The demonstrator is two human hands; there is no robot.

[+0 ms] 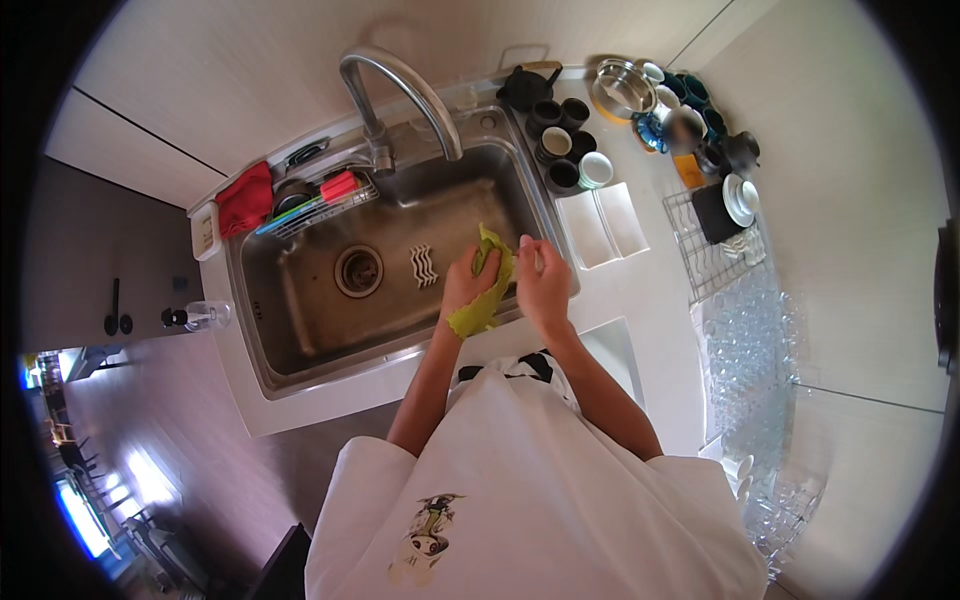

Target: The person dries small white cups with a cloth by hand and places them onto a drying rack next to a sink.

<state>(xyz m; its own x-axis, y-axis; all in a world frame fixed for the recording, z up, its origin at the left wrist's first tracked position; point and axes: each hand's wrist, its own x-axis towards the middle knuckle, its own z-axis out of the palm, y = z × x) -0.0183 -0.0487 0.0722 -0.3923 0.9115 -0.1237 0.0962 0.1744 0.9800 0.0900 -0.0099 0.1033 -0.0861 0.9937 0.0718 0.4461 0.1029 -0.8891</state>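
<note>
Over the front right of the stainless steel sink (315, 330), my left hand (466, 285) grips a yellow-green cloth (480, 315). One end of the cloth drapes toward the wrist, while the other sticks up past the fingers. My right hand (544, 289) is just to the right, fingers curled and close to the cloth. Whether something small sits in its fingertips is hard to make out. A small white wavy-barred piece (424, 266) lies on the sink floor, right of the drain (358, 271).
A curved faucet (405, 82) arches over the sink. Wire caddy (322, 206) and red cloth (244, 202) are at left. Several cups (556, 142), a black teapot (529, 86) and white trays (604, 225) stand right. Beyond are a wire rack (694, 259) and many clear glasses (750, 352).
</note>
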